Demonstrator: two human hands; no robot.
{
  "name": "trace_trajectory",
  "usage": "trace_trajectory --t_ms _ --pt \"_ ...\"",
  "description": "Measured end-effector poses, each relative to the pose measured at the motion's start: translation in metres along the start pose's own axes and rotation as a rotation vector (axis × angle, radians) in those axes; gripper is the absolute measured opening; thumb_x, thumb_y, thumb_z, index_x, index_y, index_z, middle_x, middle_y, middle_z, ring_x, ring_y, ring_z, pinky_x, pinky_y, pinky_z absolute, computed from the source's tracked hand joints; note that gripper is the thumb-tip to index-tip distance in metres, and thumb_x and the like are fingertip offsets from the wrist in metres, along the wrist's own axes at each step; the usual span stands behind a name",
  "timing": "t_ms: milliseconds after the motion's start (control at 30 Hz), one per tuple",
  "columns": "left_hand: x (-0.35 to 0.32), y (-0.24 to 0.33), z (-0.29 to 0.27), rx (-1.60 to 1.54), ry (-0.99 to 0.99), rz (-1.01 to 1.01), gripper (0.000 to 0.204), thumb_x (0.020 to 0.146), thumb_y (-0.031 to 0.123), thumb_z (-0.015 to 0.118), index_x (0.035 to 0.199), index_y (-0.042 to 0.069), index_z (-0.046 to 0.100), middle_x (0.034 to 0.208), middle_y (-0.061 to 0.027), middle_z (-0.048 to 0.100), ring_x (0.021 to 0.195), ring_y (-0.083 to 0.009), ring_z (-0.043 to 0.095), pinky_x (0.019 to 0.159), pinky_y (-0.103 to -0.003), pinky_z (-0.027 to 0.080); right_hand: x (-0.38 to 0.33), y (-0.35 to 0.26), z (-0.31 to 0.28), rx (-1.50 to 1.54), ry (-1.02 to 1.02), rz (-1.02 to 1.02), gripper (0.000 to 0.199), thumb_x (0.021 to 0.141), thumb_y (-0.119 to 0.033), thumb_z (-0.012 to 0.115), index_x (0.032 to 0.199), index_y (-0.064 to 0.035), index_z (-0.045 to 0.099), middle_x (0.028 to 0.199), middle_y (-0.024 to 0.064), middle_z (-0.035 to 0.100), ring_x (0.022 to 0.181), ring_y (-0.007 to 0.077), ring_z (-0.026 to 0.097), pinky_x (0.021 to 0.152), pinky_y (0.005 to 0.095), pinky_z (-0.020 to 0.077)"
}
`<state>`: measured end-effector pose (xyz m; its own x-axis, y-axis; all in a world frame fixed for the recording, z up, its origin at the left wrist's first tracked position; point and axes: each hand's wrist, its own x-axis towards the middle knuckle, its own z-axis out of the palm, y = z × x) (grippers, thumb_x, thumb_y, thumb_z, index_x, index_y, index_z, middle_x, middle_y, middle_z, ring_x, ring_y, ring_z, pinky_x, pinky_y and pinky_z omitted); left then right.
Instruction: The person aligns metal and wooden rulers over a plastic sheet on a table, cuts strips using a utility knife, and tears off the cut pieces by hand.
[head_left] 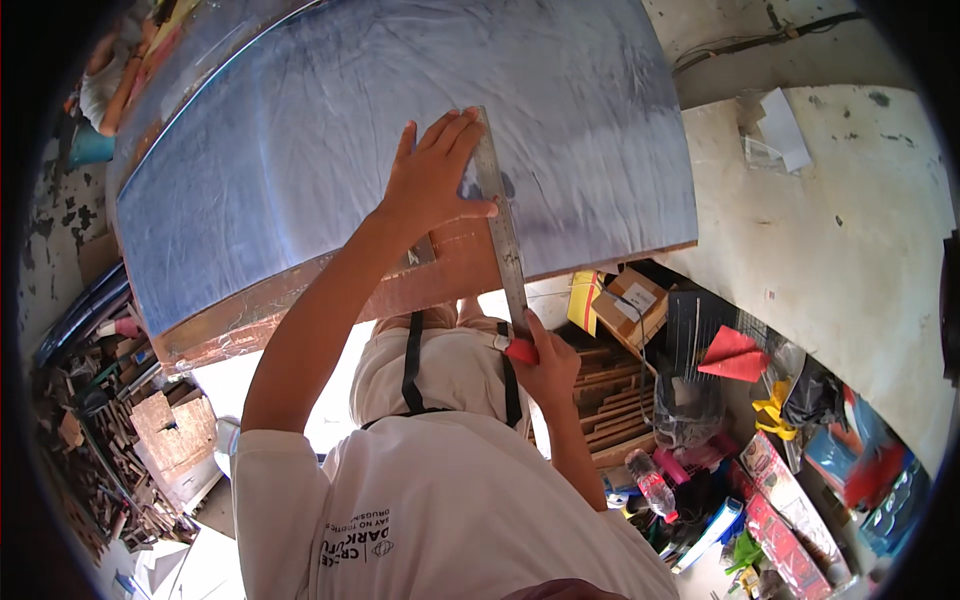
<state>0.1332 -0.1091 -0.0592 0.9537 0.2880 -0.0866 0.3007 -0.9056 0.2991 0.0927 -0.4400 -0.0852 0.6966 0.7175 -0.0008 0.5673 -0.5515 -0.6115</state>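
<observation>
A large board covered with a blue-grey sheet (330,130) lies in front of me, its bare wooden edge (400,290) toward me. A long metal ruler (503,230) lies across the sheet and over that edge. My left hand (430,180) presses flat on the sheet, fingers spread against the ruler's left side. My right hand (545,360) is below the board's edge at the ruler's near end, closed on a small red tool (520,350) whose tip touches the ruler.
A pale tabletop (850,230) with paper scraps stands at the right. Below it are cardboard boxes (625,300), a red folded paper (735,355), a plastic bottle (652,485) and packets. Wood offcuts (120,440) pile at the left. Another person (110,80) sits far upper left.
</observation>
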Motion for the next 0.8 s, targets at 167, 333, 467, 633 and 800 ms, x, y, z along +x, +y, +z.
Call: trace_trajectory --t_ms 167,333,467,633,800 --pt "0.001 -0.001 -0.002 0.048 -0.043 -0.014 0.117 0.064 0.071 0.081 0.155 0.013 0.035 0.164 -0.002 0.03 0.154 -0.0236 0.025 0.124 -0.06 0.021 -0.002 0.005 0.004 0.023 0.041 -0.037 0.077 0.07 -0.013 0.081 0.143 -0.0122 0.058 0.075 0.007 0.062 0.062 0.0283 0.063 0.057 0.0394 0.0515" --pt "0.001 0.001 -0.002 0.026 -0.038 -0.012 0.117 0.064 0.069 0.081 0.156 0.013 0.034 0.166 -0.0022 0.028 0.154 -0.0242 0.024 0.125 -0.059 0.017 -0.007 0.009 0.011 0.063 0.078 -0.033 0.078 0.069 -0.01 0.075 0.145 -0.0145 0.057 0.073 0.0055 0.06 0.061 0.0269 0.063 0.056 0.0399 0.0517" --pt "-0.002 -0.002 -0.003 -0.038 -0.044 -0.02 0.117 0.065 0.066 0.082 0.157 0.013 0.033 0.167 -0.0026 0.027 0.154 -0.0244 0.023 0.127 -0.058 0.014 -0.007 0.007 0.013 0.086 0.08 -0.021 0.081 0.067 -0.006 0.073 0.146 -0.0155 0.056 0.073 0.0065 0.06 0.061 0.0284 0.063 0.056 0.0408 0.052" --pt "-0.003 0.0 -0.005 -0.059 -0.043 -0.02 0.117 0.066 0.064 0.083 0.157 0.012 0.033 0.167 -0.003 0.025 0.155 -0.0246 0.023 0.127 -0.056 0.012 -0.008 0.006 0.014 0.121 0.105 -0.031 0.082 0.066 -0.003 0.071 0.146 -0.0158 0.056 0.073 0.0072 0.061 0.061 0.0302 0.063 0.056 0.0412 0.0524" --pt "-0.002 0.002 -0.008 -0.068 -0.068 -0.023 0.117 0.066 0.064 0.082 0.158 0.011 0.032 0.168 -0.0043 0.025 0.155 -0.0249 0.022 0.128 -0.054 0.011 -0.009 0.006 0.015 0.111 0.104 0.002 0.082 0.066 -0.001 0.069 0.146 -0.0168 0.057 0.076 0.0078 0.064 0.063 0.0308 0.065 0.057 0.0419 0.0532"
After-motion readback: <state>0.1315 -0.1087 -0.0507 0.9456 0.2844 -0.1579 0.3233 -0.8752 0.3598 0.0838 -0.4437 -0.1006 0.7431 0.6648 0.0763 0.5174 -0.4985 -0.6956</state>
